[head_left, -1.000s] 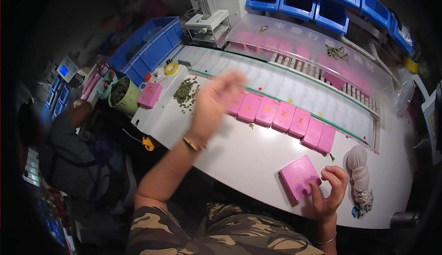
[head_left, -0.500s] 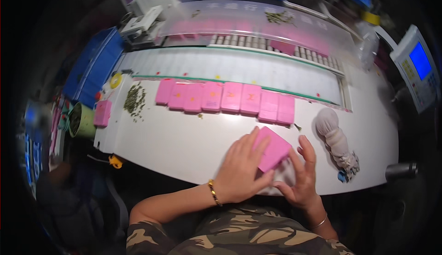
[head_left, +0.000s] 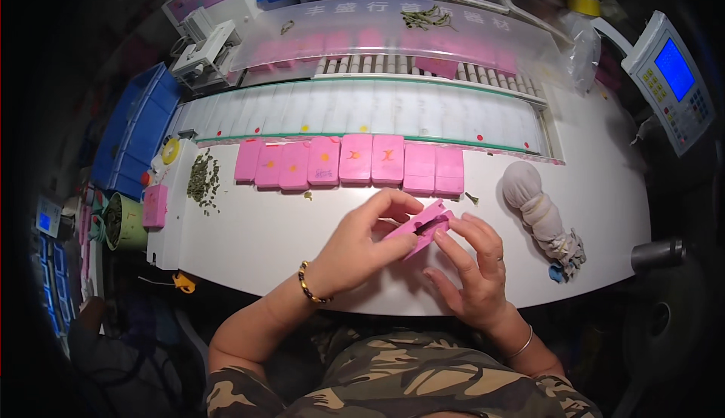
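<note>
A pink rubber mold (head_left: 424,217) is raised off the white table, tilted edge-up, with a dark gap showing between its two halves. My left hand (head_left: 355,240) grips its left side, thumb along the near edge and fingers curled over the far one. At the right end, the fingertips of my right hand (head_left: 477,274) press on the mold's edge, while that thumb hangs lower, apart from it. Just beyond my hands, several pink molds (head_left: 387,159) lie side by side in a row, some with yellow or reddish marks on top.
Small green pieces (head_left: 202,180) lie scattered at left, near a green cup (head_left: 130,220) and another pink block (head_left: 155,206). A cloth-wrapped bundle (head_left: 540,210) lies at right. Behind the row is a long glass-topped tray (head_left: 332,112); a device with a blue screen (head_left: 674,69) stands far right.
The mold has turned from lying broad face up to edge-up, and a gap now shows between its halves. My right fingers have come onto its edge. The view has shifted slightly.
</note>
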